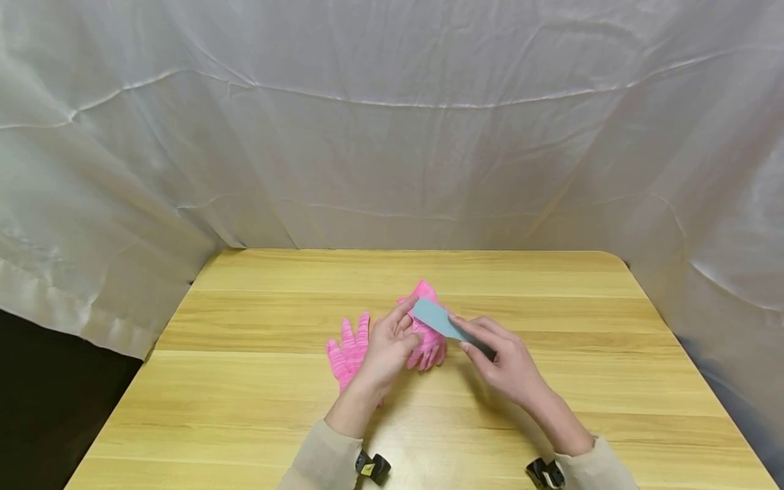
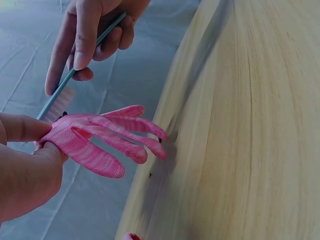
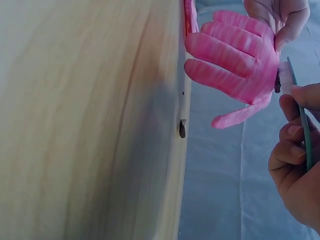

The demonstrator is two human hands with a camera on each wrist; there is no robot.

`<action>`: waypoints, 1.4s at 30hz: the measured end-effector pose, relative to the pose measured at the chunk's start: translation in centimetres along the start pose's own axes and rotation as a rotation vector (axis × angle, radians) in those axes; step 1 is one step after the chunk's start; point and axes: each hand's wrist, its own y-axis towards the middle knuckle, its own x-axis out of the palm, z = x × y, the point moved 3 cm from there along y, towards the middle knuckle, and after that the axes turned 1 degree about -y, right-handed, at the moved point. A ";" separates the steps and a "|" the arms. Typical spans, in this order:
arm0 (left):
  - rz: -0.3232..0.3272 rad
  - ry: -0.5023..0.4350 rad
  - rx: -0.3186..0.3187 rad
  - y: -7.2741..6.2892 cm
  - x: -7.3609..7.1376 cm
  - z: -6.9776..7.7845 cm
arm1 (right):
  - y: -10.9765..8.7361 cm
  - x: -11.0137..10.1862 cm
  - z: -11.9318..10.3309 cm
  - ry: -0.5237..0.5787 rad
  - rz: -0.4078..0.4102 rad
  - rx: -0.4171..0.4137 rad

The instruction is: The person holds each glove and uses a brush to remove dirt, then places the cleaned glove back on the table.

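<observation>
My left hand pinches a pink knitted glove near its cuff, between thumb and fingers. The glove hangs just above the table, its fingers drooping. In my right hand is a brush with a blue-green back and pale bristles, gripped by its handle with the index finger along the back. The bristles face the glove and meet dark bits on it. A second pink glove lies flat on the table, left of my left hand and partly covered by it.
The wooden table has pale yellow boards. A small dark crumb lies on it below the held glove, with a tinier speck nearby. Grey-white curtains hang behind and at both sides. A black wrist device sits at each sleeve.
</observation>
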 end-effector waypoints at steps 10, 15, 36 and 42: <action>0.028 -0.001 -0.021 -0.2 0.0 0.2 | 0.1 -0.2 0.3 -0.018 0.014 0.019; 0.030 -0.015 -0.025 -0.1 0.1 0.3 | 0.0 -0.2 0.4 -0.029 0.024 0.022; 0.033 -0.018 -0.049 -0.2 0.1 0.3 | 0.0 -0.5 0.5 -0.052 0.032 0.049; 0.048 -0.026 -0.051 -0.2 0.2 0.4 | -0.1 -0.6 0.8 -0.056 0.039 0.047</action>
